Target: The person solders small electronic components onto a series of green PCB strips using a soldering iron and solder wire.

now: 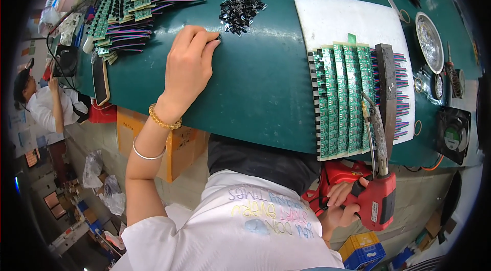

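Observation:
My left hand (190,59) is closed in a pinch over the table, just left of a pile of small black components (241,11). A tiny dark piece shows at its fingertips, too small to name. Below the table's front edge, my right hand (341,207) is wrapped round the handle of a red soldering gun (379,203). The gun's metal barrel and tip point up over rows of green circuit boards (340,102). Those rows lie side by side on a white foam sheet (327,18), with black parts along their left edge. A dark metal bar (387,92) presses on their coloured wires.
Stacked green boards with wires (138,2) fill the table's (245,87) far left. A phone (100,79) lies at the left edge. To the right are a round metal dish (428,42) and a black fan (454,135). A co-worker (48,99) is at far left.

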{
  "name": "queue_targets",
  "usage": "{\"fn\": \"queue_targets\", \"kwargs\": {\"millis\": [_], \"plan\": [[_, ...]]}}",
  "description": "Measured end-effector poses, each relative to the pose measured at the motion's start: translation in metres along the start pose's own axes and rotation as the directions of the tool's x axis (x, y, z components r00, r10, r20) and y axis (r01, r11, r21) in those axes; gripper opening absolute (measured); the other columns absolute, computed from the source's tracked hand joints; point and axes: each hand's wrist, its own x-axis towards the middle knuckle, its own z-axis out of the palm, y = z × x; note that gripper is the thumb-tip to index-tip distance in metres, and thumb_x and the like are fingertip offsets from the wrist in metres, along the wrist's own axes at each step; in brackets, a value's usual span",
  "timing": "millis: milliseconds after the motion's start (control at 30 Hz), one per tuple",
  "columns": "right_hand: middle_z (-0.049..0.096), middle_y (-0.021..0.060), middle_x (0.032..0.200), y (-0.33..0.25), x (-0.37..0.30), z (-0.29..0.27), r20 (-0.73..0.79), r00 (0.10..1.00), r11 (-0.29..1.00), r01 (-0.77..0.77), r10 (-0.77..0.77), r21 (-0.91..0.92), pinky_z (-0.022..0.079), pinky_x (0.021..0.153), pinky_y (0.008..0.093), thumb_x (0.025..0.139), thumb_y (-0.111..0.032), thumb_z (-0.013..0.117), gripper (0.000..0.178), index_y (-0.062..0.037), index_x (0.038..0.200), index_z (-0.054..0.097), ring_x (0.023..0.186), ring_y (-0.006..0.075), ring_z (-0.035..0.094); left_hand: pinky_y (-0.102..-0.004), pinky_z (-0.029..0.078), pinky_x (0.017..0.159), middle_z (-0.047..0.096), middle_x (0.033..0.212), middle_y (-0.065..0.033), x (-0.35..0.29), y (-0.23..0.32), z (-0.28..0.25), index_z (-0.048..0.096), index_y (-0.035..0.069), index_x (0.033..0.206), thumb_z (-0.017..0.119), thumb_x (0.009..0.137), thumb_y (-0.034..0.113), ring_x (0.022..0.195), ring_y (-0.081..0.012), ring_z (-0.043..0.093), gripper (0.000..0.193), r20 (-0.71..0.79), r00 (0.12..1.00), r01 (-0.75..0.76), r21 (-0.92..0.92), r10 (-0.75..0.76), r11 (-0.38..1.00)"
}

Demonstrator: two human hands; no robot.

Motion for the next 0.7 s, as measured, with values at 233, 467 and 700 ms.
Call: {"fn": "queue_targets", "kwargs": {"millis": [233,467,700], "plan": [[0.047,0.003,0.061,0.005,-0.003,-0.001,0.008,0.999,0.999,0.045,-0.045,0.015,0.043,0.048,0.0309,0.096,-0.047,0.058,0.073,0.0054,0.139,0.034,0.044,0.0147,0.045,-0.0307,0.049,0.065,0.061,0.088,-0.0121,0.002,0.0,0.0,0.061,-0.002,0.093,0.064,0.089,-0.001,0.072,-0.0244,0.06,0.006,0.044,0.999,0.029,0.002,-0.029,1.0],[0.043,-0.003,0.059,-0.006,-0.004,0.007,-0.068,0.992,0.994,-0.108,0.107,-0.011,0.04,0.054,0.031,0.087,-0.06,0.063,0.083,-0.002,0.141,0.037,0.052,0.0127,0.045,-0.0281,0.053,0.069,0.07,0.086,-0.0092,-0.002,0.004,-0.002,0.066,0.0,0.097,0.065,0.09,0.0,0.073,-0.017,0.066,0.007,0.041,0.959,0.279,-0.289,-0.279,0.916],[0.043,-0.0034,0.061,-0.008,-0.005,0.008,-0.08,0.988,0.991,-0.132,0.129,-0.031,0.039,0.055,0.031,0.086,-0.063,0.062,0.084,-0.0039,0.14,0.037,0.052,0.0125,0.045,-0.0291,0.052,0.068,0.068,0.091,-0.0113,0.007,0.026,-0.003,0.067,-0.001,0.097,0.064,0.088,-0.004,0.075,-0.0222,0.065,0.01,0.027,0.991,0.134,-0.22,-0.131,0.966]]}}
